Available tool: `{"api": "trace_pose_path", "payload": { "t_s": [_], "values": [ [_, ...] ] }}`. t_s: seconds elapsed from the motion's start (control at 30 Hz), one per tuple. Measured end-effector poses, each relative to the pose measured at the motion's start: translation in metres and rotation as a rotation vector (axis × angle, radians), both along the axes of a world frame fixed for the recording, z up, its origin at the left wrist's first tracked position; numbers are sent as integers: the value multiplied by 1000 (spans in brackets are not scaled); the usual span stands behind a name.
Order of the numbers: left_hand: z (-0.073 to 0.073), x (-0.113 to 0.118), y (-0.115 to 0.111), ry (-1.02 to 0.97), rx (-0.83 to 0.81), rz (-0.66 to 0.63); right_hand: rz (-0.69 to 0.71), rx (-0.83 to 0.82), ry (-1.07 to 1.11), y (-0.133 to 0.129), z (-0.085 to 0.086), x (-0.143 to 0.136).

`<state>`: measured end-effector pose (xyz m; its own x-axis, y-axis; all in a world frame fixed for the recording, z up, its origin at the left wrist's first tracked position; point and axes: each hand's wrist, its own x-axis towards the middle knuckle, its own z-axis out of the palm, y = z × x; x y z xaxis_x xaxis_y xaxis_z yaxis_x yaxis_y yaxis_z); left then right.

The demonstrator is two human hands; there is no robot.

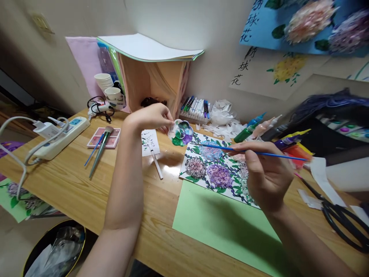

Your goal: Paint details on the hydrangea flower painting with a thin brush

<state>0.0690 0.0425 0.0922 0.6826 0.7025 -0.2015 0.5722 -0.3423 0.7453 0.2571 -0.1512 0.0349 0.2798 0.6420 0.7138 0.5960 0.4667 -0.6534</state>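
Note:
My left hand (159, 116) pinches the edge of a small flower-shaped paint palette (180, 133) smeared with green, purple and white paint. A thin blue paintbrush (271, 154) is gripped in my right hand (266, 173), its tip pointing left near the palette. Beneath the brush lies a painting (219, 176) of purple, blue and pinkish flowers with green leaves, partly hidden by my right hand. It rests over a green sheet (219, 227) on the wooden table (158, 238).
Left on the table are a power strip (62, 138), a pink case (112, 143) and brushes. Markers (196, 108), crumpled tissue (221, 112) and paint bottles (245, 132) stand behind. Black scissors (340, 215) lie right; a bin (54, 250) is below left.

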Motion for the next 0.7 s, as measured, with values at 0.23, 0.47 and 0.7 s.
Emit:
{"api": "trace_pose_path", "payload": {
  "t_s": [0.23,0.47,0.7],
  "values": [
    [-5,20,-8,56,15,-148,93,-104,-192,2,-7,1],
    [-3,25,-9,137,7,-253,104,-110,-241,5,-10,2],
    [1,19,-8,217,71,-185,81,59,-148,-1,-17,5]
  ]
}}
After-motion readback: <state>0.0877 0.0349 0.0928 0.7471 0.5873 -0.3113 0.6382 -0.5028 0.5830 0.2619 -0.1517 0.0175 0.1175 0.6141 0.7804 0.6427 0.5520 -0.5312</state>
